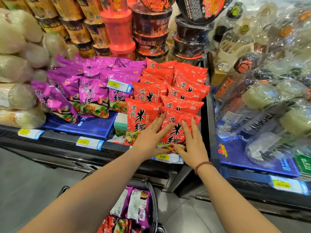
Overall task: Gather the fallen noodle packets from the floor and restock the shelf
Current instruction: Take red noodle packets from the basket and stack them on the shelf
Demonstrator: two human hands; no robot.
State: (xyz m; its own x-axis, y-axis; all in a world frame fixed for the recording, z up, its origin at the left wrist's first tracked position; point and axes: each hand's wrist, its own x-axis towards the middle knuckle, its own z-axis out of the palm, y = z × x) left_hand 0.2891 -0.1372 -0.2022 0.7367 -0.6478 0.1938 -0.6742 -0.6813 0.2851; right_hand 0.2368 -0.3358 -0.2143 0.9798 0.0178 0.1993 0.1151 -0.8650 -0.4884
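- The red noodle packet (pixel 178 131) stands at the front of the shelf (pixel 53 139), in the lower middle of the frame, leaning back against the row of red packets (pixel 151 92) behind it.
- Both hands lie flat on its face. The left hand (pixel 151 137) has its fingers spread and straight, reaching partly over the neighbouring red packet, with its thumb along the lower edge.
- The right hand (pixel 192 143) presses the packet's right half with straight fingers, and its thumb meets the left thumb at the bottom edge.
- A ring (pixel 154 129) sits on the left hand and a beaded bracelet (pixel 202 165) on the right wrist.
- Just below the hands, a yellow price tag (pixel 162 156) is fixed to the shelf's front rail.
- Purple packets (pixel 92 93) fill the shelf to the left of the red ones.
- Stacked cup noodles (pixel 117 31) and black bowls (pixel 151 32) stand behind, in the upper middle.
- Pale wrapped bundles (pixel 15 64) fill the far left, and plastic-wrapped goods (pixel 269 84) fill the right.
- At bottom centre, a basket (pixel 156 209) on the grey floor (pixel 25 182) holds purple and red packets.
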